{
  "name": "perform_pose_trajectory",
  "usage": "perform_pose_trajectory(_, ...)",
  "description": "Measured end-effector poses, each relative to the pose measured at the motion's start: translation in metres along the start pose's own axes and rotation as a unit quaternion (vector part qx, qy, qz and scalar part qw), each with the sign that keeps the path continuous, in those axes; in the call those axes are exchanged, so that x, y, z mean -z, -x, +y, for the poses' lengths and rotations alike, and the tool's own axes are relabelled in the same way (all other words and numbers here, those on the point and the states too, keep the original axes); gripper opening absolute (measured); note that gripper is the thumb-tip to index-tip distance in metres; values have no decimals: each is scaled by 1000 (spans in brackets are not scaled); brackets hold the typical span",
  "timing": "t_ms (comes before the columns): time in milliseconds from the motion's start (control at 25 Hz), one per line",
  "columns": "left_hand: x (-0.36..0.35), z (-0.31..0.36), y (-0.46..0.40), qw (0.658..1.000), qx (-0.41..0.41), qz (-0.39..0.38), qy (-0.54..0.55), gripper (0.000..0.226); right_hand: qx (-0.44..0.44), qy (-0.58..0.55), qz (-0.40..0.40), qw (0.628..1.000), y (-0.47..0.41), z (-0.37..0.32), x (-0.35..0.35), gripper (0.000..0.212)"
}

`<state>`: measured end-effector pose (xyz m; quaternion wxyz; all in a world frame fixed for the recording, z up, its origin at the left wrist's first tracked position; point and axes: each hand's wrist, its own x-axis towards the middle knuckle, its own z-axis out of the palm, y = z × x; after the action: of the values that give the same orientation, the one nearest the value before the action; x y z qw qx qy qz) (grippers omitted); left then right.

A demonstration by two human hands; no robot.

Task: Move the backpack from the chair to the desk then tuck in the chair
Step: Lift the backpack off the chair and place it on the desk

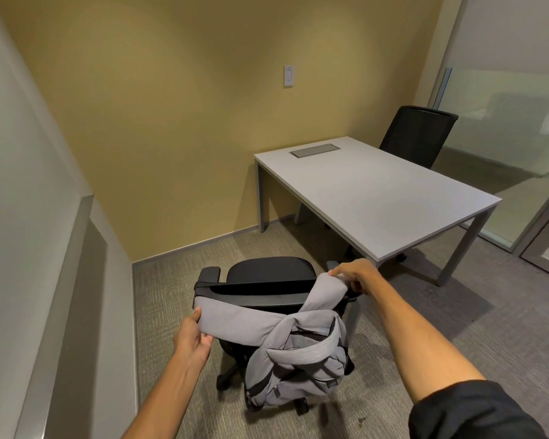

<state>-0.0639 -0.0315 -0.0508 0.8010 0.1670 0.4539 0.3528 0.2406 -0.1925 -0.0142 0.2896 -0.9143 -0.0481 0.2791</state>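
Observation:
A grey backpack [298, 362] hangs behind the backrest of a black office chair [267, 270], its two padded straps looped over the backrest's top. My left hand [192, 335] grips the left strap at its outer end. My right hand [351, 275] pinches the top of the right strap, lifted just above the chair's right corner. The white desk [377, 198] stands beyond the chair to the right, its near corner close to my right hand. The chair faces the yellow wall, pulled away from the desk.
A second black chair [419, 134] is at the desk's far side. A grey cable hatch [314, 150] is set in the desktop. A glass partition [520, 122] runs along the right, a low white ledge [76, 280] along the left. Carpet surrounds the chair.

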Motion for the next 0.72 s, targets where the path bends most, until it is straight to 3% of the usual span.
perform_pose_trajectory(120, 2, 0, -1, 1000, 8, -9, 8, 42, -8, -22, -37, 999, -9, -7, 1, 25)
perform_pose_trajectory(240, -2, 1, 1, 1000, 12, -7, 9, 41, 6, -182, -9, 983, -21, 8, 2, 13)
perform_pose_trajectory(360, -7, 0, 3, 1000, 28, 3, 2, 35, -9, -361, 75, 930, -25, 31, -1, 22)
perform_pose_trajectory(440, -11, -3, 7, 999, 33, 10, 1, 28, -29, -453, 120, 883, -25, 39, -7, 16)
perform_pose_trajectory(600, -16, -14, 17, 999, 24, 9, 20, 39, -49, -553, 170, 814, -18, 45, -14, 11)
perform_pose_trajectory(720, -19, -19, 18, 999, 17, 19, 33, 41, -41, -521, 135, 842, -21, 49, -2, 17)
